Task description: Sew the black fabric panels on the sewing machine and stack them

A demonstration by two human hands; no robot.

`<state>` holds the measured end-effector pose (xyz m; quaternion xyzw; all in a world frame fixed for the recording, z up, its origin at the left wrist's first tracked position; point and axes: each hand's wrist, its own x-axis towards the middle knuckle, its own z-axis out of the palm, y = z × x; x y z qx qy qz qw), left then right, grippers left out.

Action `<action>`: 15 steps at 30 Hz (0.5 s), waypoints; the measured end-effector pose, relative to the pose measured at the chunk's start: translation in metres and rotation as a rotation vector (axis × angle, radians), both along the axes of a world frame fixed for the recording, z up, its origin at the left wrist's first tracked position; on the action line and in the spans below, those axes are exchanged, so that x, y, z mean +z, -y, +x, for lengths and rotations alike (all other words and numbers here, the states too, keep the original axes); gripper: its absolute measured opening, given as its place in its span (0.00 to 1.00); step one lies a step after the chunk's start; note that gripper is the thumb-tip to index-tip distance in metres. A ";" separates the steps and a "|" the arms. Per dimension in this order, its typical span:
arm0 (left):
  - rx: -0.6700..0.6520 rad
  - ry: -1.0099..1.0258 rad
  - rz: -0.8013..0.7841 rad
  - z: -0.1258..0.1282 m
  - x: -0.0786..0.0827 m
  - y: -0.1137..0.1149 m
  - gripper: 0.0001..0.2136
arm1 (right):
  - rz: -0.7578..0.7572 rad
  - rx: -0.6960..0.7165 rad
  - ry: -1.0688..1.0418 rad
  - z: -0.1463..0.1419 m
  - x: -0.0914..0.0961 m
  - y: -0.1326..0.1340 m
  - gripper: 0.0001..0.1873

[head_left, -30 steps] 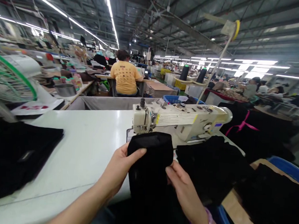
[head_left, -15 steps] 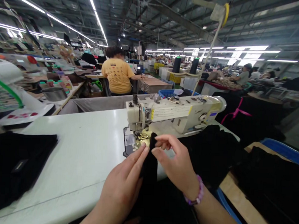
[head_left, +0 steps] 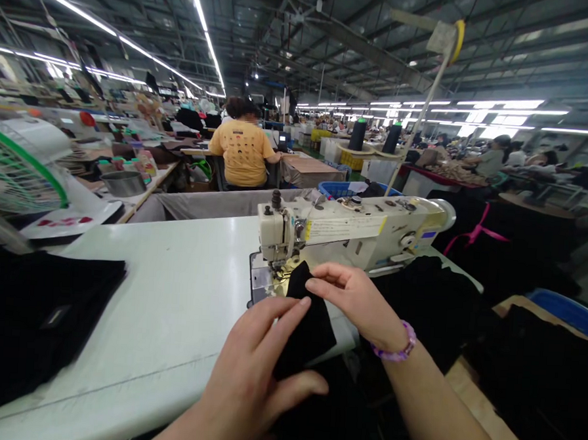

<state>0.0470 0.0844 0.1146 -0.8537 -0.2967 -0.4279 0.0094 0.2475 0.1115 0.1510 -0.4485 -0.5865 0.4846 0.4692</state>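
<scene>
A piece of black fabric [head_left: 312, 329] lies at the front of the sewing machine [head_left: 340, 229], its narrow top end just before the needle area. My right hand [head_left: 356, 299], a purple bracelet at its wrist, pinches the fabric's upper right edge between thumb and fingers. Across the left side of the same piece rests my left hand [head_left: 260, 359]; its fingers are stretched out and the thumb stands well apart. The presser foot [head_left: 277, 270] is a short way beyond the fingertips. Below my hands, more black cloth hangs in shadow.
The pale table [head_left: 173, 273] carries a folded black garment [head_left: 47, 319] at left. A fan [head_left: 26, 160] stands beyond it. Black cloth [head_left: 428, 299] is heaped at right, near a blue basket [head_left: 565, 310]. A person in yellow [head_left: 241, 148] sits ahead, facing away.
The fabric has turned and spread flatter before the machine. My right fingers have closed on its edge. My left hand has moved right and its thumb has swung out. The view has shifted slightly.
</scene>
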 end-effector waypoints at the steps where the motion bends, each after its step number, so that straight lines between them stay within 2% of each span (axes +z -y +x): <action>1: 0.019 0.103 -0.085 0.000 0.002 -0.002 0.21 | -0.003 0.014 -0.022 0.000 0.002 0.003 0.13; 4: 0.041 0.372 -0.414 0.003 0.011 -0.014 0.16 | -0.037 0.113 -0.039 0.000 0.006 0.011 0.15; 7: -0.082 0.556 -0.825 0.004 0.021 -0.027 0.14 | -0.001 0.137 0.020 -0.001 0.009 0.015 0.16; 9: -0.143 0.633 -1.011 0.003 0.026 -0.033 0.12 | 0.020 0.108 0.059 0.000 0.011 0.015 0.15; 12: -0.157 0.698 -1.088 0.000 0.032 -0.036 0.15 | -0.016 0.102 0.056 0.002 0.014 0.013 0.18; 15: -0.130 0.654 -1.051 -0.001 0.035 -0.038 0.15 | -0.018 0.100 0.048 0.002 0.017 0.013 0.18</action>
